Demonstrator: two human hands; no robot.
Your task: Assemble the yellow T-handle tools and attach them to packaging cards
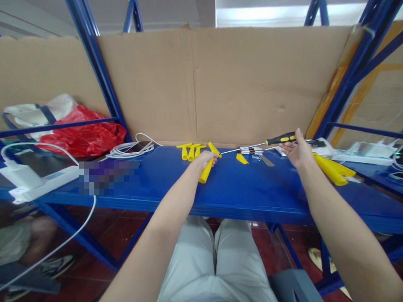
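Note:
My left hand (208,158) is wrapped around a yellow plastic handle (205,173), whose narrower end points up and back. At the right, my right hand (298,152) has the black-and-yellow grip of a long screwdriver (277,139) between thumb and loosely extended fingers. The shaft runs level to the left, its tip meeting the yellow handle beside my left fingers. Several similar yellow handles (190,153) stand in a row behind my left hand. Between my hands lie small yellow pieces (242,159), tiny screws (256,158), a flat metal blade (267,161) and black-and-white strips (252,150).
Larger yellow pieces (333,170) lie beside my right forearm. A cardboard panel (233,88) closes the back of the blue table (239,193). On the left are a red bag (86,132), a coiled white cable (130,150) and a power strip (47,183). Another person sits at lower left.

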